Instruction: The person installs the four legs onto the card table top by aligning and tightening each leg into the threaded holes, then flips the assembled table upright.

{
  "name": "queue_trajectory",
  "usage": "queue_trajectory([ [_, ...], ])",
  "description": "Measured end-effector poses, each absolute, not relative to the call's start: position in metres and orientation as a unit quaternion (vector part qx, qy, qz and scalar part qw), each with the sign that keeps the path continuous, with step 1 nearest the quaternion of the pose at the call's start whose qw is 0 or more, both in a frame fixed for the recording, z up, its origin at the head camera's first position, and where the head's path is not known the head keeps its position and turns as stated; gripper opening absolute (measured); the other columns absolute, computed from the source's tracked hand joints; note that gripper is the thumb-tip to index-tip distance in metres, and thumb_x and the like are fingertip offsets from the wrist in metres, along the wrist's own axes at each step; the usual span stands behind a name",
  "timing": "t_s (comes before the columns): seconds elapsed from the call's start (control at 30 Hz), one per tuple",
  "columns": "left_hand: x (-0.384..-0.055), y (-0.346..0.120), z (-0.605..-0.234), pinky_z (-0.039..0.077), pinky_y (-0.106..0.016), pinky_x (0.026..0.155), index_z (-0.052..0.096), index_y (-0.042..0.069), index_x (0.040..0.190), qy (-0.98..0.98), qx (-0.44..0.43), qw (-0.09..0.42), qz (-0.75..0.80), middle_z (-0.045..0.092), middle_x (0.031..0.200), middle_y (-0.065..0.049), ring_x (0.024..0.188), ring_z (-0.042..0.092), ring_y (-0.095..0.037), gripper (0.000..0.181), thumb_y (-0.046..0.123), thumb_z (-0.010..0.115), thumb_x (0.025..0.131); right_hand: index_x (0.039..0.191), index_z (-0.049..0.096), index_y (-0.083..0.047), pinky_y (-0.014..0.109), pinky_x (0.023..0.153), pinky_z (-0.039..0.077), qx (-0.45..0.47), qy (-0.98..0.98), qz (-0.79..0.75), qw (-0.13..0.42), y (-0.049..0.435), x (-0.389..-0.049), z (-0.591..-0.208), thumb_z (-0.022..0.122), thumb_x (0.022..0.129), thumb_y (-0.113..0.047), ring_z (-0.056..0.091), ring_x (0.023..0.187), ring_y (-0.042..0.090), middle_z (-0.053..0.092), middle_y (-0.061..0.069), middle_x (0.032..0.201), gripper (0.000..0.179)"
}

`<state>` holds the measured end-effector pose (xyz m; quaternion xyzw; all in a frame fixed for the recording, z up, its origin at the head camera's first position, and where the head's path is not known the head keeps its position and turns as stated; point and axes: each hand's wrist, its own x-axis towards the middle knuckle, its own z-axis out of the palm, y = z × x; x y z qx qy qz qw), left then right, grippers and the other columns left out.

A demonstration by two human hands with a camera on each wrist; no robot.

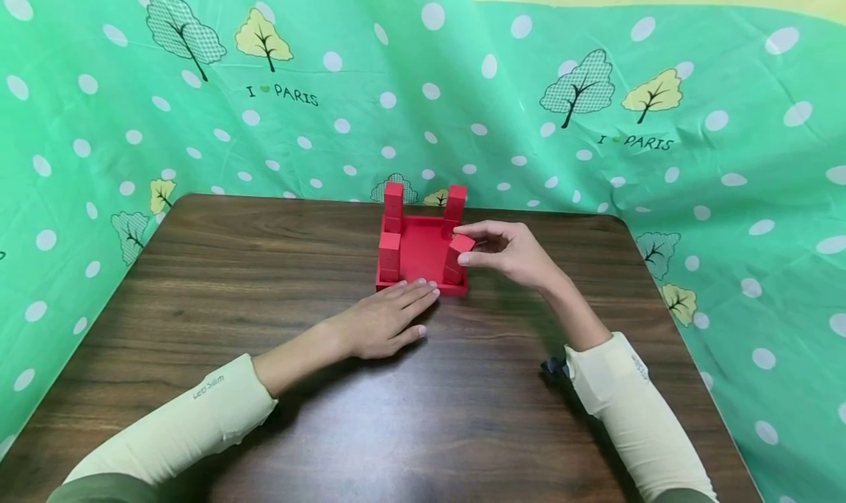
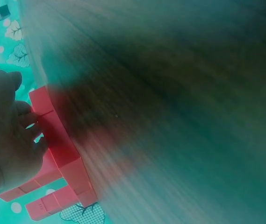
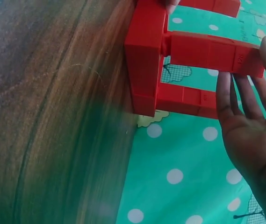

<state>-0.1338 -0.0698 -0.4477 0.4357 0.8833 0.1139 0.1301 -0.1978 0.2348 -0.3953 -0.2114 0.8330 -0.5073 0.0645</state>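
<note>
A shallow red square tray (image 1: 423, 242) with a raised rim bears upright red block posts at its corners. My left hand (image 1: 380, 323) lies with its fingers stretched out, fingertips on the tray's front rim. In the left wrist view, that hand (image 2: 11, 130) overlaps the tray's edge. My right hand (image 1: 512, 253) pinches the top of the near right red post (image 1: 454, 259) between thumb and fingers. This post leans slightly, and its top block looks turned. The right wrist view shows a narrow neck (image 3: 166, 44) between this post's foot and the tray.
The tray stands near the far edge of a dark wood-grain table (image 1: 264, 268). Other red posts rise at the near left (image 1: 390, 257), far left (image 1: 393, 205) and far right (image 1: 454, 205). A green dotted cloth (image 1: 423, 114) hangs behind the table.
</note>
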Motion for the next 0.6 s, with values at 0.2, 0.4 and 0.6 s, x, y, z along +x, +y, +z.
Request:
queue_trajectory([
  [0.2,-0.1344,-0.0696,-0.4474,0.016,-0.05,0.148,0.024,0.011,0.181,0.883,0.436,0.131,0.116,0.022,0.19,-0.009,0.179,0.016,-0.03,0.074,0.044,0.048,0.12,0.131,0.081,-0.01,0.02,0.086,0.064,-0.198,0.84,-0.505,0.016,0.2306,-0.1994,-0.3981,0.096,0.092,-0.017,0.076,0.103,0.02,0.082,0.014,0.12,0.042],
  [0.4,-0.135,-0.0692,-0.4466,0.016,-0.05,0.147,0.024,0.01,0.181,0.883,0.437,0.13,0.115,0.024,0.19,-0.009,0.178,0.018,-0.031,0.074,0.044,0.049,0.12,0.133,0.082,-0.01,0.018,0.085,0.064,-0.204,0.848,-0.489,0.004,0.2304,-0.1998,-0.3975,0.096,0.092,-0.014,0.076,0.102,0.024,0.083,0.015,0.12,0.043],
  [0.6,-0.135,-0.0688,-0.4447,0.016,-0.05,0.147,0.024,0.011,0.181,0.883,0.437,0.132,0.112,0.024,0.19,-0.009,0.178,0.018,-0.031,0.074,0.044,0.048,0.12,0.141,0.079,-0.011,0.018,0.089,0.064,-0.207,0.846,-0.491,0.027,0.2336,-0.1979,-0.3964,0.091,0.097,-0.017,0.075,0.111,0.027,0.08,0.014,0.13,0.046],
])
